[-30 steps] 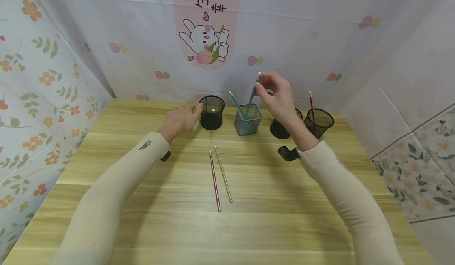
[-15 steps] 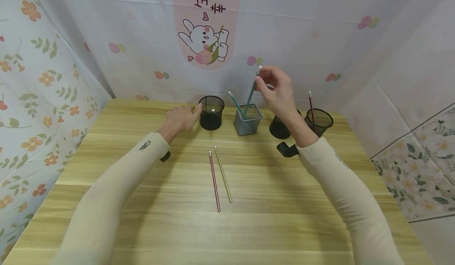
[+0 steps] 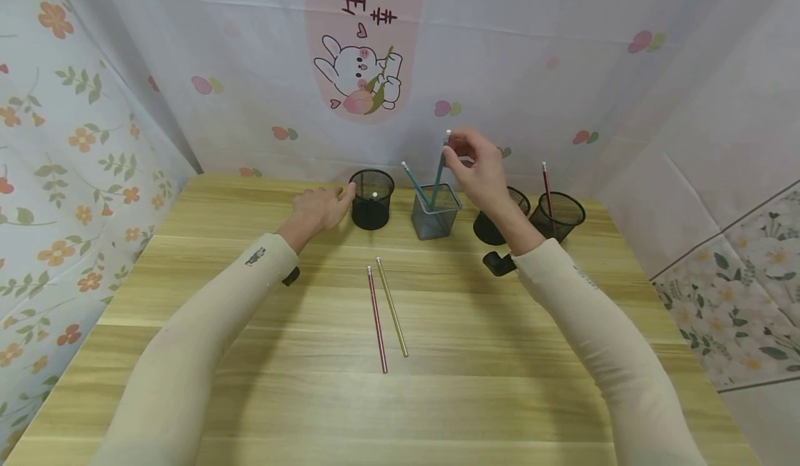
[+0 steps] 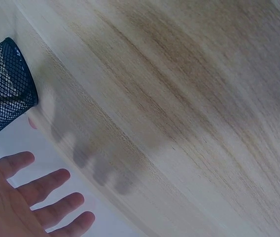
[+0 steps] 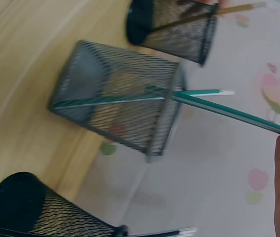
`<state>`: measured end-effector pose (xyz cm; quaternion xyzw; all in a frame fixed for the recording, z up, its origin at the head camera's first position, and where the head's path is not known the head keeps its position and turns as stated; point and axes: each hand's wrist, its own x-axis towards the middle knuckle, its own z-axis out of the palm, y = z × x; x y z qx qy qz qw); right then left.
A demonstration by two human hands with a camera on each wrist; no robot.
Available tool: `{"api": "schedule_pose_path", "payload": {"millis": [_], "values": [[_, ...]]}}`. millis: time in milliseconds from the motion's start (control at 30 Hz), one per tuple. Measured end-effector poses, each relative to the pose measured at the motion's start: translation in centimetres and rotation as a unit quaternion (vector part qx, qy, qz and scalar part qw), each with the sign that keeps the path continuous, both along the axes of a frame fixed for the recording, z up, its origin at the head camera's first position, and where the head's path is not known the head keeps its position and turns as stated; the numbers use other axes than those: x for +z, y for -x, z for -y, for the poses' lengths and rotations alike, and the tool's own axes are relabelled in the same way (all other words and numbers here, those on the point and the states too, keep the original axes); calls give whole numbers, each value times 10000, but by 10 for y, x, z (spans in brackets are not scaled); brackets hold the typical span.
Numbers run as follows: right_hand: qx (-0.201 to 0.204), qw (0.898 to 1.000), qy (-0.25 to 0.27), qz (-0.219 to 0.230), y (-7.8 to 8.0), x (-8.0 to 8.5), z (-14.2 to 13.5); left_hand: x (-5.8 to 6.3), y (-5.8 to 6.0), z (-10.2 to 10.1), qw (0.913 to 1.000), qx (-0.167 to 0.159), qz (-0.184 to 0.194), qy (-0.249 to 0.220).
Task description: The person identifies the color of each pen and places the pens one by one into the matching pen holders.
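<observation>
My right hand (image 3: pixel 480 171) pinches a green pencil (image 3: pixel 439 167) near its white eraser end. The pencil leans with its lower end inside the mouth of a grey square mesh cup (image 3: pixel 433 224). Another green pencil (image 5: pixel 125 98) leans inside that same cup. My left hand (image 3: pixel 319 207), fingers spread and holding nothing, is beside a round black mesh cup (image 3: pixel 371 212); whether the thumb touches the cup I cannot tell. A yellow pencil (image 5: pixel 238 8) sticks out of this round cup in the right wrist view.
To the right stand two more black mesh cups, one (image 3: pixel 490 228) partly behind my right forearm, the other (image 3: pixel 560 216) with a dark red pencil (image 3: pixel 546 181) in it. A red pencil (image 3: pixel 378 323) and a yellow pencil (image 3: pixel 392 308) lie on the wooden table (image 3: pixel 300 383). A printed curtain (image 3: pixel 250 70) hangs behind.
My right hand first rose slightly with the green pencil, then came down and shifted a little left, the pencil now more upright. The left hand has stayed in place.
</observation>
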<state>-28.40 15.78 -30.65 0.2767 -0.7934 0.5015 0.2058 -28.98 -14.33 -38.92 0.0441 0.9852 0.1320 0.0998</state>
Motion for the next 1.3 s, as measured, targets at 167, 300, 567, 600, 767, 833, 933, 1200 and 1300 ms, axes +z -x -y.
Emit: {"api": "schedule_pose_path", "payload": {"millis": [167,300,567,600,767,833,933,1200,1300], "values": [[-22,9984,-564,-12,2,-17,1,-1,1,0,10000,2,-38,12],[122,9960,-883,-20,2,-29,2,-1,1,1,10000,-11,-56,17],[77,9911,-1330,-53,1,-38,1,0,0,2,10000,-48,-51,-9],[90,9906,-1364,-26,1,-39,1,0,0,2,10000,-49,-56,4],[146,9901,-1392,82,-1,-39,-1,1,-1,2,9999,-57,-106,70],[161,9908,-1338,154,-3,-39,-3,0,0,2,9999,-66,-126,82],[166,9917,-1253,222,-8,-38,-5,0,0,1,9998,-62,-146,78],[284,9918,-1199,334,-23,-39,-8,0,1,2,9997,-67,-129,195],[394,9915,-1182,375,-29,-40,-8,1,1,2,9997,-65,-100,200]]}}
